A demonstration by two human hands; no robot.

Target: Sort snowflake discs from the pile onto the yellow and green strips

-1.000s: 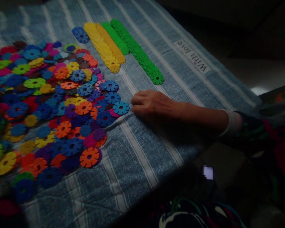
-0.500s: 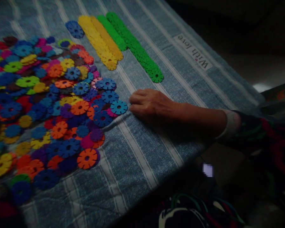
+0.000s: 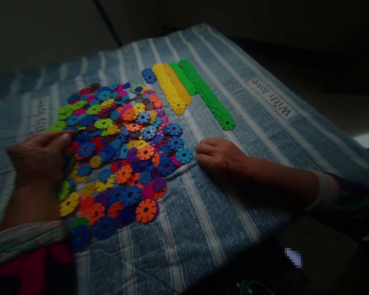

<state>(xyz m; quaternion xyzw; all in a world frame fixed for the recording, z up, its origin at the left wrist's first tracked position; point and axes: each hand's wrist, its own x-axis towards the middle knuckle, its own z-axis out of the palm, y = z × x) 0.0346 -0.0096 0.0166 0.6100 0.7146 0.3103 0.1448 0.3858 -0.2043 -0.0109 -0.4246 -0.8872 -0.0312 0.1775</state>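
A wide pile of colourful notched plastic discs lies on a blue striped cloth. My right hand rests on the cloth at the pile's right edge. Its fingers are curled under, and their tips nearly touch a teal disc; whatever is inside them is hidden. My left hand hovers over the pile's left edge, blurred, so its fingers are unclear. Beyond the pile, discs lie in neat overlapping rows: two yellow rows and two green rows. Beside the yellow rows sits a single blue disc.
A white label reading "With love" is sewn on the cloth at the right. The cloth's edge falls off into darkness at the right and front. A small pale lit patch shows below that edge.
The view has lifted and swung left, so everything sits lower and further right in frame. My left hand has come into view at the pile's left edge. My right hand has stayed put.
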